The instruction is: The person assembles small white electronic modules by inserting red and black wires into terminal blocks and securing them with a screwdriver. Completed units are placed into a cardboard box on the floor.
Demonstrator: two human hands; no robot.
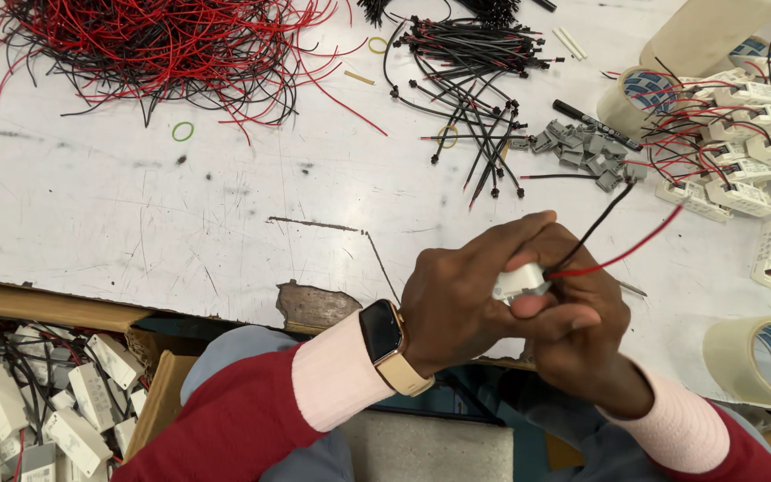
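Many loose red and black wires (162,45) still lie heaped at the upper left of the scratched white desk (136,214); wired white plastic modules (742,152) pile up at the upper right. Mid-frame, the left hand (466,303) and right hand (582,326) both close around one small white module (521,282), its red and black leads pointing up right.

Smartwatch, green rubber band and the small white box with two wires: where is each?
Smartwatch (380,329), head view, on its dark screen.
Green rubber band (183,131), head view, on its ring.
Small white box (519,282), head view, on its exposed side.
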